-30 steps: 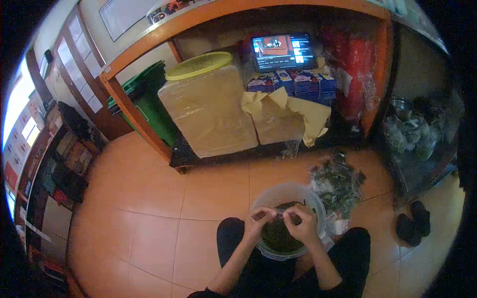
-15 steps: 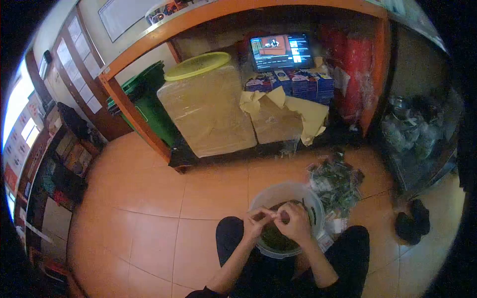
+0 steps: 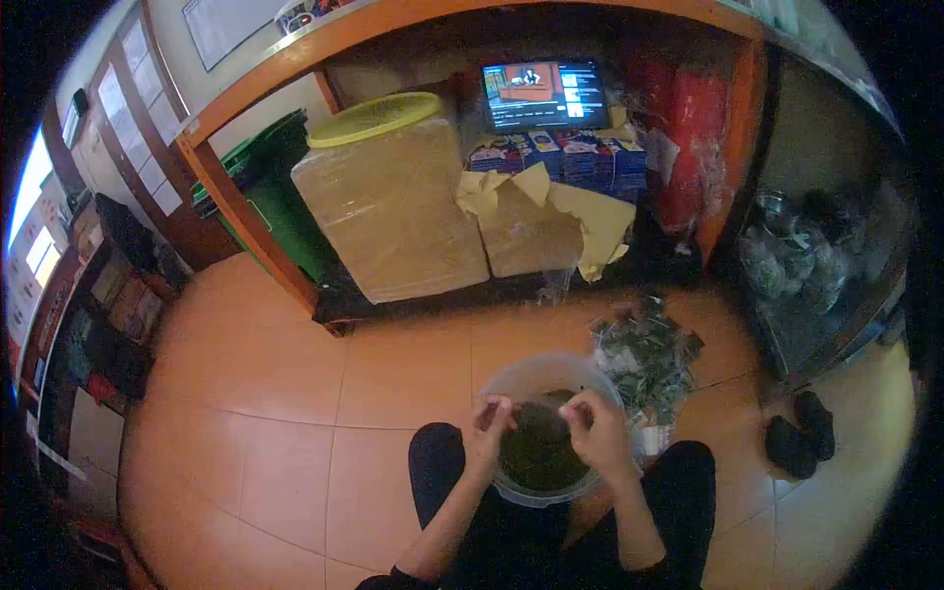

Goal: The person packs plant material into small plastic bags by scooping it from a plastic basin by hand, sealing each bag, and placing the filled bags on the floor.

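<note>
A translucent plastic tub point(image 3: 602, 382) stands on the floor between my knees, with dark green crumbled material point(image 3: 543, 457) in it. My left hand point(image 3: 489, 425) is over the tub's left side, thumb and fingers pinched together. Opposite it, over the right side, my right hand point(image 3: 595, 430) is closed in a similar pinch. A faint greyish, see-through patch shows between the hands; whether it is a thin plastic piece held by both, I cannot tell. Just beyond the tub lies a pile of small clear packets point(image 3: 649, 364) with green contents.
Wrapped cardboard boxes point(image 3: 393, 216) sit on the low shelf ahead, a yellow lid point(image 3: 374, 120) on top. A lit tablet point(image 3: 546, 96) rests on stacked blue packs point(image 3: 590, 162). A green bin point(image 3: 285, 216) is left, dark shoes point(image 3: 798, 438) right, filled clear bags point(image 3: 796, 261) far right.
My hands, close together over the tub before, have moved apart to its left and right sides. The whole view has shifted slightly.
</note>
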Demonstrator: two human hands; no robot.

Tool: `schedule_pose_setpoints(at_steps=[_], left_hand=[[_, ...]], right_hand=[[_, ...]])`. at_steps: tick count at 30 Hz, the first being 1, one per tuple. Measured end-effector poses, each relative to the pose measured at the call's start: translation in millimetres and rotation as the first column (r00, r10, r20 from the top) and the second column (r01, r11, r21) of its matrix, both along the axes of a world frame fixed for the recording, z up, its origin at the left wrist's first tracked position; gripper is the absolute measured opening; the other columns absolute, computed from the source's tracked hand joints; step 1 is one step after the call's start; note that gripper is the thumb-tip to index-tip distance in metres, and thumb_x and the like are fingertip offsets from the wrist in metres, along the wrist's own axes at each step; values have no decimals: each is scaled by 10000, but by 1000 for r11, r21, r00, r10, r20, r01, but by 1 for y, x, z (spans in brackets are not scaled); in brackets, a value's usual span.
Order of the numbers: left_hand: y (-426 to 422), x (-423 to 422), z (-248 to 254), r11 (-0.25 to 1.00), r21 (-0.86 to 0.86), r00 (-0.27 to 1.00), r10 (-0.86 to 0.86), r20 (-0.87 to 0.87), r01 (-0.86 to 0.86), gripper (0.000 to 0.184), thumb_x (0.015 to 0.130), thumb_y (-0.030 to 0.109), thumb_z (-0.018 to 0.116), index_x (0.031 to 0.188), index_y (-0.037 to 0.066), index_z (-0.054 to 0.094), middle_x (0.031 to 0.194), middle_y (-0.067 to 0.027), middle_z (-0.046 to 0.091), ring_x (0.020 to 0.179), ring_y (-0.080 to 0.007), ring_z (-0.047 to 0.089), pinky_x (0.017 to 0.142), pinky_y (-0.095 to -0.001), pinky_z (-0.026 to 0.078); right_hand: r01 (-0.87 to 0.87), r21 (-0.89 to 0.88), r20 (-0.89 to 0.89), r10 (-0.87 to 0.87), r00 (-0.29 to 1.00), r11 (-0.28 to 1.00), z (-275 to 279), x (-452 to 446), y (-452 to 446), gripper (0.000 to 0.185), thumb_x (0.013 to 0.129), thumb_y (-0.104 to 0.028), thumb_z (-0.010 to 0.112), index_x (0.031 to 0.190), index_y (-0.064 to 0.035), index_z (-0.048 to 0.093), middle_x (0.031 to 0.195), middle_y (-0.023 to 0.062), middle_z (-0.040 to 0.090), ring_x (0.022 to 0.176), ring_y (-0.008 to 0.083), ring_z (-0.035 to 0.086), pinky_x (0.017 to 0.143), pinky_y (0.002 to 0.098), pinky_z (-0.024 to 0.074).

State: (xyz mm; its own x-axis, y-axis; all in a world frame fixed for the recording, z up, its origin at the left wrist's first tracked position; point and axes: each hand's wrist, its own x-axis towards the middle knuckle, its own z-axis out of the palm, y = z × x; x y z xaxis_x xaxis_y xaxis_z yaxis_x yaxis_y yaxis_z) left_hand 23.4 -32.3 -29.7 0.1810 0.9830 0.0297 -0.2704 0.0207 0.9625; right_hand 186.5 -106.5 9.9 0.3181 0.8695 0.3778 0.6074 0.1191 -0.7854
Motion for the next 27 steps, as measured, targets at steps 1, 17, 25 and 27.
schedule_pose_setpoints(at_steps=[1,17,25,27], left_hand=[[0,0,1,1000,-6,1000,-1,0,1,163,887,127,626,774,10,621,851,-84,642,668,-134,567,621,-251,441],[5,1,-18,997,2,973,-79,-216,82,420,969,331,494,673,42,568,616,-4,523,573,-87,480,535,-250,379],[7,2,-30,986,-67,971,-164,-173,154,317,971,282,490,795,44,604,684,-7,554,605,-75,478,567,-230,377],[4,0,-18,991,-55,973,-129,-189,120,297,969,253,495,785,45,601,694,-16,562,605,-81,483,566,-231,375]], right_hand=[[54,52,-53,-51,997,997,6,9,-2,124,812,-146,674,827,-58,589,719,90,605,634,203,587,602,318,464],[705,-360,708,-312,633,611,-243,135,-62,270,848,-289,551,953,-61,649,879,175,648,806,371,626,735,467,489],[651,-445,500,-433,750,615,-288,139,-43,307,877,-234,532,1171,-175,595,924,139,675,775,339,643,692,514,474],[705,-382,565,-453,690,597,-277,133,-46,230,872,-232,533,1049,-124,632,900,138,667,803,303,645,714,476,480]])
